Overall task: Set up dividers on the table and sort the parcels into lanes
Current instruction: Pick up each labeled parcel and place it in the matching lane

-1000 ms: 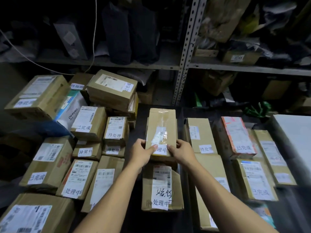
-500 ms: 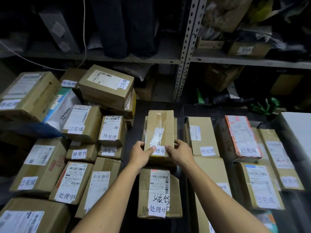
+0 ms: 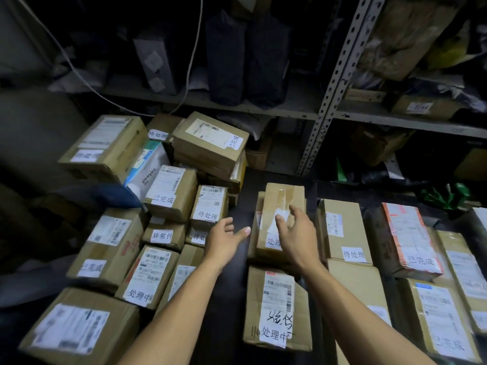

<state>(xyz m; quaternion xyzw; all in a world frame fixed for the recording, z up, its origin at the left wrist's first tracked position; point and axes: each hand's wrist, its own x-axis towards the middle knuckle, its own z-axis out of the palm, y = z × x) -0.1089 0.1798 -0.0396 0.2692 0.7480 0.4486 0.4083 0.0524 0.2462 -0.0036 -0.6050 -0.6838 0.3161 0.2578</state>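
Observation:
A narrow taped brown parcel [image 3: 282, 204] lies on top of another parcel in the middle lane of the dark table [image 3: 237, 299]. My right hand [image 3: 296, 237] hovers open over its near end, fingers spread. My left hand [image 3: 224, 239] is open to the left of it, above bare table, touching nothing. A parcel with a handwritten label [image 3: 276, 309] lies nearer to me in the same lane. Right of a thin dark divider [image 3: 315, 206] lie a tan parcel [image 3: 342, 230] and an orange-edged parcel [image 3: 408, 238].
A heap of several labelled cardboard parcels [image 3: 168, 191] fills the left side. More parcels [image 3: 442, 320] lie at the right front. A metal rack with a perforated post [image 3: 334, 83] stands behind the table, its shelves full of dark bags and boxes.
Both hands have let go of the narrow taped parcel, which now rests on the middle lane's stack. The left hand has drawn off to the left and both have opened.

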